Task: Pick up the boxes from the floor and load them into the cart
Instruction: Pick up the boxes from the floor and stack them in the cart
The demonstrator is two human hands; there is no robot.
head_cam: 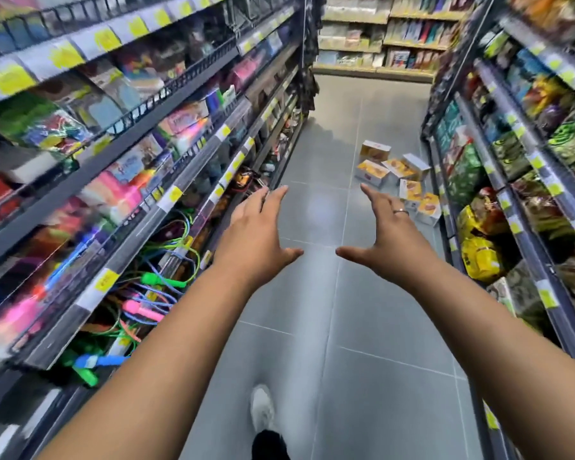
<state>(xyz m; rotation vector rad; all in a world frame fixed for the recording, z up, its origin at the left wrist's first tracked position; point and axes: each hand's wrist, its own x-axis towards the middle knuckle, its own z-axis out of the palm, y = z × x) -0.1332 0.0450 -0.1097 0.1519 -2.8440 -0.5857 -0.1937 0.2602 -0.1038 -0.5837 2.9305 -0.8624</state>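
Both hands, left (pixel 258 234) & right (pixel 387 237), spread, holding nothing; boxes (pixel 395 174) on floor (pixel 329 327) ahead.

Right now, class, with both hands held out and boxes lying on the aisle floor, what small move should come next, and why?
Probably a step forward toward the boxes. They lie on the floor further ahead, beside the right-hand shelf, beyond both hands. The left hand and right hand are open and hold nothing.

Six boxes (pixel 371 172) lie on the floor (pixel 346 327). Two hands are present: left hand (pixel 259 234), right hand (pixel 384 240). One ring (pixel 400 212), one shoe (pixel 262 408).
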